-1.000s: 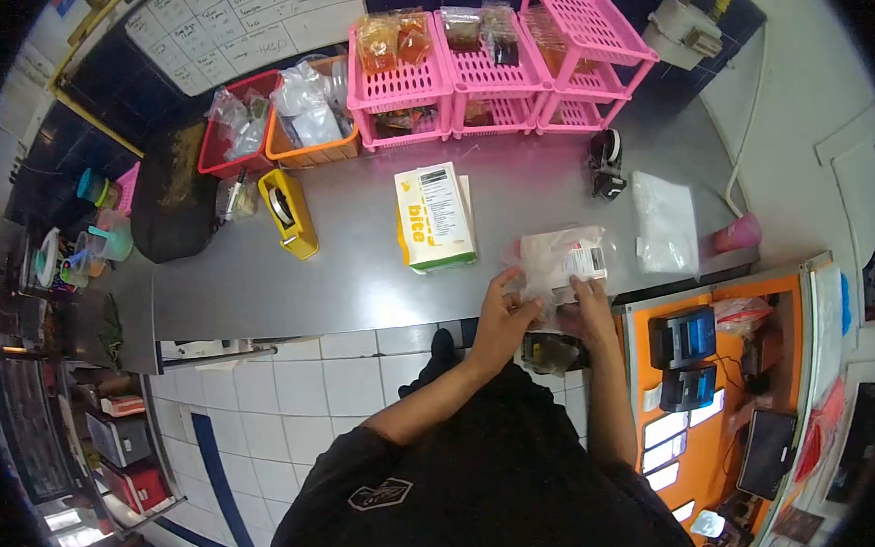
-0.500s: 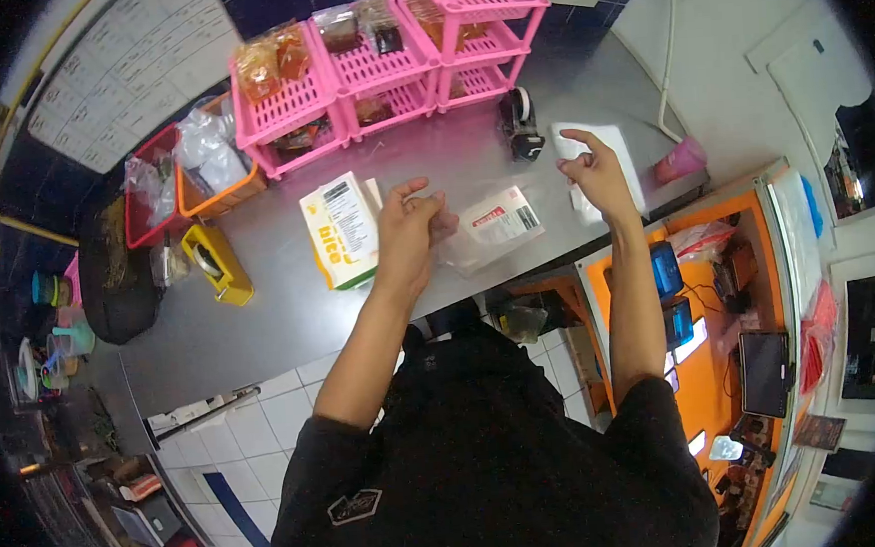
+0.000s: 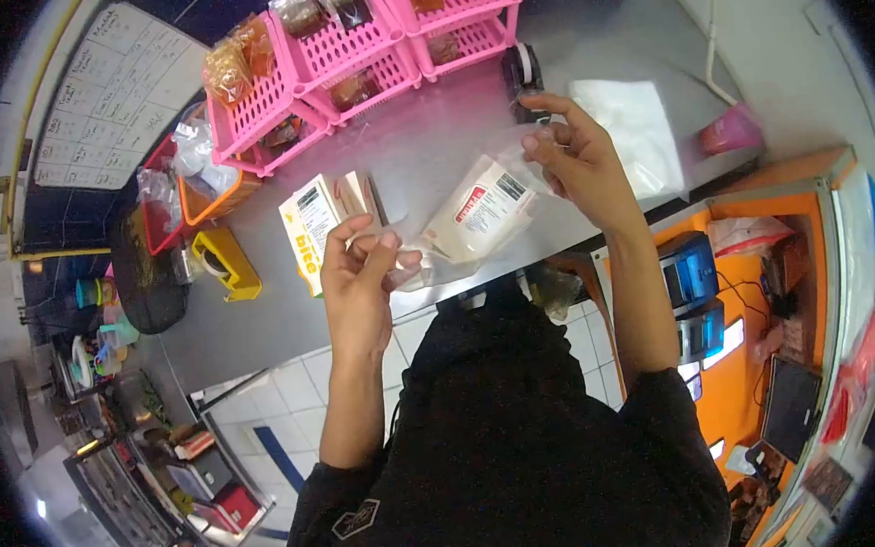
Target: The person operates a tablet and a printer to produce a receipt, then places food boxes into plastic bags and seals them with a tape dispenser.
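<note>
A clear plastic bag (image 3: 435, 264) with a pale, flat packet (image 3: 479, 211) inside it is stretched between my two hands over the metal counter. The packet carries a red-and-white printed label. My left hand (image 3: 360, 278) pinches the bag's left end between thumb and fingers. At the bag's upper right corner, my right hand (image 3: 579, 165) also grips the plastic with thumb and forefinger. Just beyond my left hand stands a white box with yellow lettering (image 3: 304, 226), with a brownish carton (image 3: 355, 196) beside it.
Pink stacked baskets (image 3: 349, 53) with bagged goods line the back of the counter (image 3: 419, 134). A yellow tape dispenser (image 3: 227, 266) sits left, a black tape dispenser (image 3: 523, 78) further back. White plastic sheets (image 3: 635, 136) and a pink cup (image 3: 729, 130) are at right.
The bagged packet has risen from the counter and tilted. My right hand has come in from above the white sheets and taken the bag's right end. The camera view has shifted.
</note>
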`<action>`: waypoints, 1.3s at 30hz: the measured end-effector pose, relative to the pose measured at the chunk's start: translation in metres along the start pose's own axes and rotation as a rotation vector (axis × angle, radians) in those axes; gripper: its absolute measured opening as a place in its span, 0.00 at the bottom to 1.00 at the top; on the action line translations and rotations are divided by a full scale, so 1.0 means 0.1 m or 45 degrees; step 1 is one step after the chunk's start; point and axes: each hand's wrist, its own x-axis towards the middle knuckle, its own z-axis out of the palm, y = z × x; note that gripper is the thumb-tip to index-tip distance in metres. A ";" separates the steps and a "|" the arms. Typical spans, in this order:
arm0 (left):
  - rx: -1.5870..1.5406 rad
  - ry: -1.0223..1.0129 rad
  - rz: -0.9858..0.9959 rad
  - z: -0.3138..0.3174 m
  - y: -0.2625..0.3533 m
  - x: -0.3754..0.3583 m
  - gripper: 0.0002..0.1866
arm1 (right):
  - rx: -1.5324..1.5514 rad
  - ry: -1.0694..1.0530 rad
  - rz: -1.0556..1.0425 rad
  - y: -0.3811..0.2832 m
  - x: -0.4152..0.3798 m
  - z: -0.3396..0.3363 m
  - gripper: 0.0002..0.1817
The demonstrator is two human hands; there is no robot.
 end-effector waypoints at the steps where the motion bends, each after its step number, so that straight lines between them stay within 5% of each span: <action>1: -0.013 0.005 -0.027 0.01 -0.01 -0.05 0.18 | -0.023 -0.004 0.000 0.03 0.01 -0.04 0.24; 4: -0.065 0.039 -0.099 -0.01 -0.08 -0.15 0.19 | 0.030 -0.001 -0.032 0.00 0.01 -0.07 0.26; 7: -0.170 0.055 0.378 0.01 0.12 -0.19 0.23 | 0.129 0.011 -0.101 -0.21 0.00 0.00 0.26; 10: -0.062 0.016 0.441 0.09 0.23 -0.20 0.24 | 0.127 -0.061 -0.093 -0.28 0.04 0.00 0.26; 14: 0.169 -0.130 0.162 -0.22 0.18 -0.29 0.20 | -0.674 -0.017 -0.117 -0.40 -0.03 0.04 0.19; 18: 0.241 0.119 0.159 -0.75 0.13 -0.41 0.11 | -1.128 0.304 -0.470 -0.68 -0.12 0.34 0.06; 22: -0.051 0.275 0.192 -1.40 0.06 -0.40 0.08 | -1.054 -0.283 -1.019 -0.84 -0.22 1.57 0.05; 26: -0.058 0.425 0.111 -2.35 0.00 -0.34 0.07 | -0.986 -0.745 -0.727 -0.70 -0.05 3.13 0.07; 28: -0.094 0.421 0.114 -2.85 0.05 -0.26 0.06 | -0.940 -0.623 -0.755 -0.35 0.37 3.91 0.06; 32: -0.183 0.493 0.145 -3.80 0.06 -0.11 0.09 | -1.198 -0.529 -0.563 0.33 1.58 5.35 0.20; 37: 0.070 0.787 0.072 -4.67 -0.38 0.05 0.11 | -1.082 -0.685 -0.741 1.35 2.56 6.89 0.19; 39: 0.075 0.855 0.042 -4.84 -0.50 -0.02 0.11 | -1.314 -0.708 -0.678 1.71 2.81 7.41 0.17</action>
